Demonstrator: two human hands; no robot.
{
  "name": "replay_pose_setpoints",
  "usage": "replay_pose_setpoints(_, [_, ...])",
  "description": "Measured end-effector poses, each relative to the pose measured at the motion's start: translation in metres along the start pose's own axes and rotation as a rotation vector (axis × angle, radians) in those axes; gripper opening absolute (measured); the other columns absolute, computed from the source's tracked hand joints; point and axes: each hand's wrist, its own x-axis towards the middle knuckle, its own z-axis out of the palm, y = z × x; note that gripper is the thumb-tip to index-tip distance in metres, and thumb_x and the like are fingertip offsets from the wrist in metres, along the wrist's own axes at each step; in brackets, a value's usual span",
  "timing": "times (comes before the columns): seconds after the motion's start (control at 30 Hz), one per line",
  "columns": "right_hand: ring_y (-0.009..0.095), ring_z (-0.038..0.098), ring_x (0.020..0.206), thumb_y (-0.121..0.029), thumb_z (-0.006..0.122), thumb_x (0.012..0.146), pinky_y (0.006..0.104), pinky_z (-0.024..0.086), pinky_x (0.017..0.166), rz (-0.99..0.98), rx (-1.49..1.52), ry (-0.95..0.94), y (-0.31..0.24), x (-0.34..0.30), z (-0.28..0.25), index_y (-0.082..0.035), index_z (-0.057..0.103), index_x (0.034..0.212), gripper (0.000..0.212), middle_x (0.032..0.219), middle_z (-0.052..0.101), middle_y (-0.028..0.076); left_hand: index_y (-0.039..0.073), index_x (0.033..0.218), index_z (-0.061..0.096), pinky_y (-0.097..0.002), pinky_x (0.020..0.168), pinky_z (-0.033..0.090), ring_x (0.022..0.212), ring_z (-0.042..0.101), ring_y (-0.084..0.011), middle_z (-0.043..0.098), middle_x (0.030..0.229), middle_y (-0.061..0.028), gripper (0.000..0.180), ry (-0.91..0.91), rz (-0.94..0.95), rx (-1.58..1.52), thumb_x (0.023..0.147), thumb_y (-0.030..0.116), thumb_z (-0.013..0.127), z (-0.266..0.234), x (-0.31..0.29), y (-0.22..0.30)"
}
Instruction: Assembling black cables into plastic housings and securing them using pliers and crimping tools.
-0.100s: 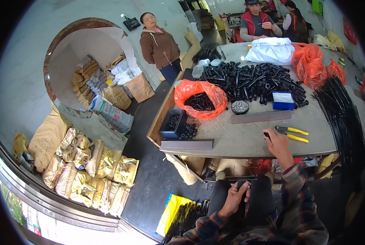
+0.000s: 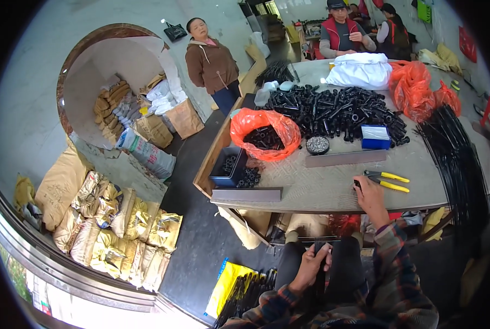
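The right hand [image 2: 370,196], right of centre, pinches a small black piece [image 2: 357,184], the left hand [image 2: 312,267], lower centre, clasps what seem dark rods [image 2: 320,247], and the worktop's [image 2: 305,185] upper-centre heap of black parts [image 2: 332,112] looks largely unworked.

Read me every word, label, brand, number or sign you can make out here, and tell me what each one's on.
Nothing here is clear enough to quote.
White woven sack: coloured print, too blurred to read.
Large tan sack: faint dark marks, too small to read.
Black piece in the right hand: no lettering I can make out.
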Motion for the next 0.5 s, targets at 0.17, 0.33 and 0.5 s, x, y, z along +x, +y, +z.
replay_pose_setpoints(0.17, [0.035, 0.057, 0.075, -0.005, 0.059, 0.075, 0.0402, 0.044, 0.062, 0.043, -0.014, 0.002, -0.0041, -0.0016, 0.0029, -0.005, 0.051, 0.094, 0.021, 0.081, 0.058, 0.016, 0.003, 0.091, 0.053, -0.0199, 0.045, 0.036, 0.049, 0.044, -0.0081, 0.049, 0.060, -0.0011, 0.019, 0.003, 0.010, 0.008, 0.091, 0.023, 0.051, 0.0020, 0.0043, 0.0030])
replay_pose_setpoints(0.33, [0.034, 0.056, 0.072, -0.008, 0.060, 0.077, 0.0398, 0.044, 0.060, 0.037, -0.006, 0.058, -0.0019, -0.0031, 0.0064, -0.004, 0.052, 0.092, 0.017, 0.078, 0.058, 0.016, 0.003, 0.091, 0.053, -0.0196, 0.045, 0.036, 0.050, 0.045, -0.0078, 0.049, 0.061, -0.0011, 0.019, 0.017, -0.028, 0.010, 0.091, 0.022, 0.051, 0.0032, 0.0063, 0.0027])
replay_pose_setpoints(0.5, [0.032, 0.058, 0.073, -0.009, 0.063, 0.075, 0.0387, 0.045, 0.061, 0.057, -0.019, 0.050, -0.0003, -0.0045, 0.0039, -0.006, 0.054, 0.092, 0.020, 0.080, 0.060, 0.013, 0.003, 0.092, 0.052, -0.0193, 0.045, 0.036, 0.051, 0.045, -0.0077, 0.049, 0.061, -0.0012, 0.020, 0.006, -0.025, 0.009, 0.090, 0.023, 0.052, 0.0052, 0.0065, 0.0027])
